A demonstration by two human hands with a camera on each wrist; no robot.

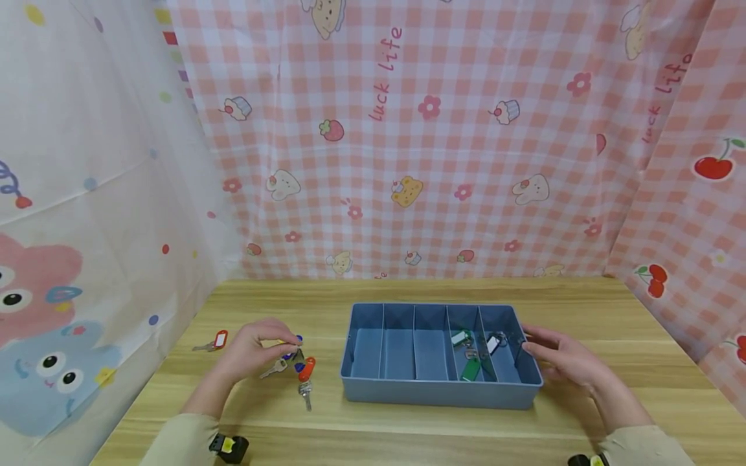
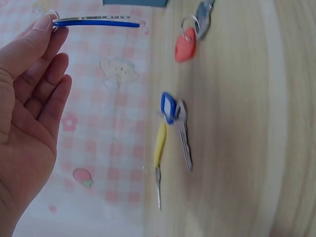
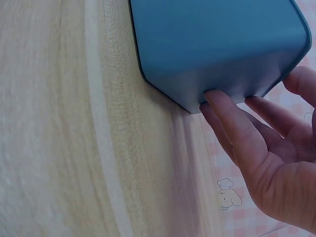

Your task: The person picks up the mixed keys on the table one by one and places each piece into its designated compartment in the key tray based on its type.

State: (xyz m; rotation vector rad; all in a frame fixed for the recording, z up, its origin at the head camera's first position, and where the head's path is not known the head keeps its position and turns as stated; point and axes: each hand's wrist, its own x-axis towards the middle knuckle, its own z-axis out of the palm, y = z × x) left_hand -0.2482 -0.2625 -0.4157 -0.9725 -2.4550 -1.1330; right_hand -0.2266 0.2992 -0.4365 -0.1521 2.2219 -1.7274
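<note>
The left hand [image 1: 255, 349] is pinching 1 blue-tagged key [image 2: 96, 22]; the right hand [image 1: 564, 362], grip wide, is touching the 5-compartment box [image 1: 440, 393].

The left wrist view's top edge crops most of the blue tray [image 2: 136, 2]; the right wrist view's right edge crops the right hand [image 3: 274, 158]. In the head view, the label on the leftmost red tag [image 1: 220, 340] is too small to read.

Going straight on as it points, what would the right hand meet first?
The blue tray; the right hand seems to touch its end wall, though exact depth is unclear.
</note>
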